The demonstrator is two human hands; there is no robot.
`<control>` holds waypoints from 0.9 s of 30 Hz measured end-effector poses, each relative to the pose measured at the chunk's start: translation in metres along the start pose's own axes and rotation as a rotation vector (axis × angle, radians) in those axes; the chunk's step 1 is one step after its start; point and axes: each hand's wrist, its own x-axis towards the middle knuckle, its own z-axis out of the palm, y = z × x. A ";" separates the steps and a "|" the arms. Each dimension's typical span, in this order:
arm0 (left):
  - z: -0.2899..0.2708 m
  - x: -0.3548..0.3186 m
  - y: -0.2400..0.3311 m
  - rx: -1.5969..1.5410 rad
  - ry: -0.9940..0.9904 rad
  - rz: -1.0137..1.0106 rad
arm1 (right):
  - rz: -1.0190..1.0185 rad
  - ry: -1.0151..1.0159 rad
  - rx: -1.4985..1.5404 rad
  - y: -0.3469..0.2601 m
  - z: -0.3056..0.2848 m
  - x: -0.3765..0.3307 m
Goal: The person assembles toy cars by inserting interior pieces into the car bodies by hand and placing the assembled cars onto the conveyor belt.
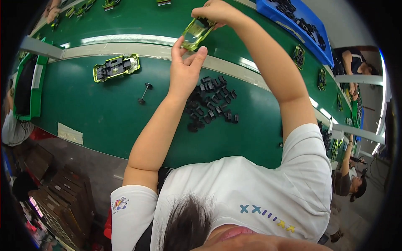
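The right hand (220,13) grasps the far end of a green toy car body (194,35), its fingers bent over the end so that part of the contact is hidden. The left hand (186,71) appears to pinch the near end, index finger along one side and thumb by the other. The car body is thus held between both hands, tilted, over the pale rail (159,50) that edges the worktable (247,134). The step in hand looks like two-handed handling of this body, positioning it or fitting something at its far end; the hidden fingertips leave that unsettled. The next move would call for the left hand to steady the near end while the right fingers work or let go without twisting it. Just below the left hand, partly behind its wrist, lies a loose heap of small black parts (211,100). To the left, a wheel-and-axle piece (145,93) lies alone, and beyond it a second car (116,68) rests with its dark underside up, near the rail. Farther out, a blue bin (272,16) of black parts stands at upper right, and a green bin (37,98) at the left end.
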 end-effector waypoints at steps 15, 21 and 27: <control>0.011 -0.010 0.009 -0.112 -0.182 -0.284 | 0.057 0.099 0.535 0.068 0.024 -0.116; 0.007 -0.009 0.012 -0.161 -0.114 -0.322 | 0.036 0.096 0.440 0.074 0.024 -0.106; 0.001 -0.003 0.007 -0.162 0.010 -0.373 | -0.044 0.351 -0.101 0.104 -0.023 0.006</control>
